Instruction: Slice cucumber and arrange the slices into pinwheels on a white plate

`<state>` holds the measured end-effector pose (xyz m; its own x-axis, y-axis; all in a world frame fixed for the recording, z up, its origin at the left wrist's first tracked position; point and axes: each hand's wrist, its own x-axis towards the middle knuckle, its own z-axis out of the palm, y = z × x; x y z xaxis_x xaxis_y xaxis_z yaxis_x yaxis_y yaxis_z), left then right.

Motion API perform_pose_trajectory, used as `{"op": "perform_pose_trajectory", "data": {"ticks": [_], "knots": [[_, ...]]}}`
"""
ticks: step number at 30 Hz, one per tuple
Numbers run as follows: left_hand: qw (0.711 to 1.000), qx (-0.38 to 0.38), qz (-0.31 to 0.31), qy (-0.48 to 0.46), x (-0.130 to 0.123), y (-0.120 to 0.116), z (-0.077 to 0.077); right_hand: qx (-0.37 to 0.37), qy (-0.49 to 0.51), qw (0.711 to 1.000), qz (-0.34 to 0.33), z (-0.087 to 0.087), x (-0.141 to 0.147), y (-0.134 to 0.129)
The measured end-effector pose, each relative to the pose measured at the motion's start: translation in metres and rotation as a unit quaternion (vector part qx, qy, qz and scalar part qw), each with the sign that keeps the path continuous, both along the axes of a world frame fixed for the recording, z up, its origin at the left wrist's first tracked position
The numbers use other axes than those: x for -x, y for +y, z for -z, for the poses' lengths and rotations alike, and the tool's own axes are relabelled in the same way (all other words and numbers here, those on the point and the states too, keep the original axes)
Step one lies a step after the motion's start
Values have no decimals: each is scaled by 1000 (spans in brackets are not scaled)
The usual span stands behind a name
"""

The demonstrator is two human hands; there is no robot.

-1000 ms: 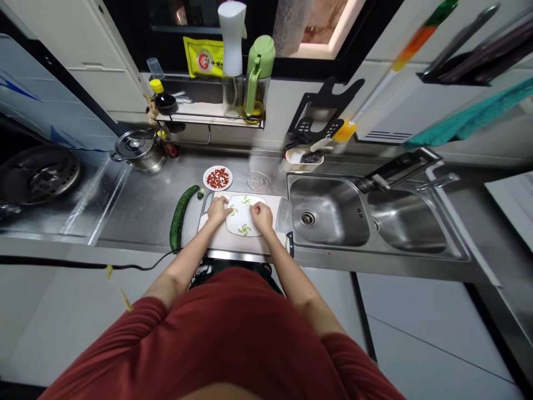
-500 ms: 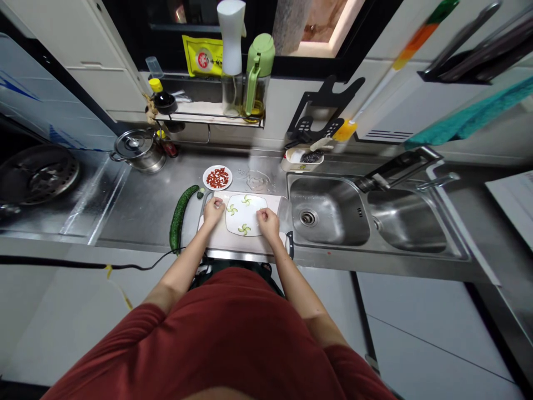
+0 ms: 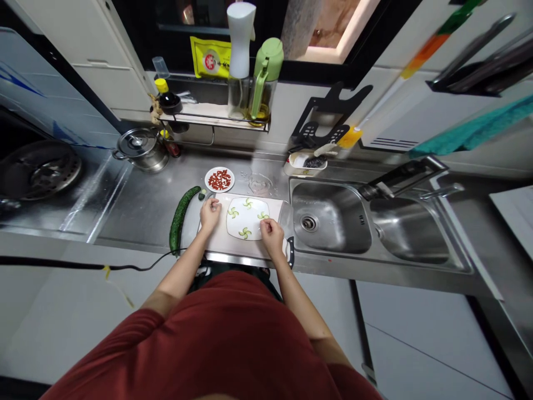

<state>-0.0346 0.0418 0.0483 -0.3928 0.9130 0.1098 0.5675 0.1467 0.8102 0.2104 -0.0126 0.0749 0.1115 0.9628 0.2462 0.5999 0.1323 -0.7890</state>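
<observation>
A white plate (image 3: 247,226) with several green pinwheels of thin slices lies on a pale cutting board (image 3: 217,239). My right hand (image 3: 272,238) is at the plate's right edge, its thumb and fingers pinched just below the right-hand green pinwheel (image 3: 263,215). Whatever is between those fingertips is too small to make out. Left of the plate, above the board, my left hand (image 3: 210,215) has its fingers curled in; I cannot make out anything in them. Beyond the board's left side lies a long dark green cucumber (image 3: 179,218), with small cut green pieces (image 3: 202,194) near its tip.
A small dish of chopped red pieces (image 3: 219,180) stands behind the board. A black-handled knife (image 3: 290,251) lies at its right end, beside the double sink (image 3: 328,244). A lidded pot (image 3: 144,150) is at back left, under a bottle shelf (image 3: 212,119).
My right hand has drawn slightly down and right, uncovering the right-hand pinwheel. The left hand has shifted slightly left relative to the plate, its fingers still curled. The view has shifted a little.
</observation>
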Motion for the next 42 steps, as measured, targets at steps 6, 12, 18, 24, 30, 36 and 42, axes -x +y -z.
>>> {"op": "perform_pose_trajectory", "data": {"ticks": [6,12,18,24,30,36,42], "knots": [[998,11,-21,53,0,19,-6,7,-2,1000,-5,4,0,-5],[986,71,-64,134,15,62,-18,11,-7,1000,-13,3,-4,-4],[965,139,-38,220,27,105,-21,18,-15,1000,-15,-1,-6,-4],[936,218,2,276,34,132,-22,31,-33,998,-31,-4,-5,-6],[917,243,20,316,38,144,-15,41,-41,998,-25,-4,-9,-7],[906,228,59,352,38,150,-14,48,-39,998,-19,-2,-11,-5],[930,168,69,319,38,144,-17,48,-36,998,-19,-2,-10,-1]]}}
